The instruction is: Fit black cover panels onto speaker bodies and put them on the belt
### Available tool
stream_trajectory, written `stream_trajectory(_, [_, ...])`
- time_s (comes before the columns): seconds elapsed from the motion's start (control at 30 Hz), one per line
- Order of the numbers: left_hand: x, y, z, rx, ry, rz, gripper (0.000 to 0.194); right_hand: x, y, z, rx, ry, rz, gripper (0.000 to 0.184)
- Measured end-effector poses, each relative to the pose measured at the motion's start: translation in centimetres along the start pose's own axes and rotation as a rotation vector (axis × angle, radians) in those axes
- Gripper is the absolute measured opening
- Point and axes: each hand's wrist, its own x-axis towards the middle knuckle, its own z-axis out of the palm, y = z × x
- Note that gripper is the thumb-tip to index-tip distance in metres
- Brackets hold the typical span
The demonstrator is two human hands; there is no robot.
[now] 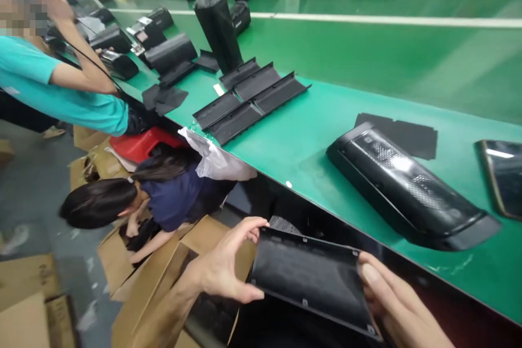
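Between my two hands is a black curved plastic panel (pixel 310 277), its hollow inner side facing up, with small tabs along its long edges. My left hand (pixel 228 266) grips its left end, thumb on the near corner and fingers on the far corner. At the other end, my right hand (pixel 391 299) has its thumb and fingers around the edge. The panel hangs in front of the green bench (pixel 318 119). Beyond it on the bench lies a long black speaker-like housing (pixel 408 185) with a glossy perforated front, partly on a flat dark sheet (pixel 416 136).
Several similar black panels (pixel 253 98) lie in rows on the bench near a black cylinder (pixel 218 27). A phone (pixel 503 176) rests at right. Cardboard boxes (pixel 147 293) stand below left, where a person in dark blue (pixel 175 190) bends. Another in teal (pixel 61 87) sits farther back.
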Motion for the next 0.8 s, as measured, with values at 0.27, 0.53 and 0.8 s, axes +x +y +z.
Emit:
stream_trajectory(0.27, [1.6,-4.0,4.9,-0.739,0.139,-0.252,0.065,3.0,4.9,0.1,0.228,-0.141,0.125,0.046])
stream_trajectory(0.53, [1.7,-5.4,7.8,-0.722,0.149,-0.424,0.044,4.0,7.7,-0.7,0.225,-0.177,0.148,0.047])
stream_trajectory(0.8, [2.2,-5.0,7.2,-0.547,0.107,-0.407,0.04,4.5,7.6,-1.3,0.119,-0.187,0.102,0.046])
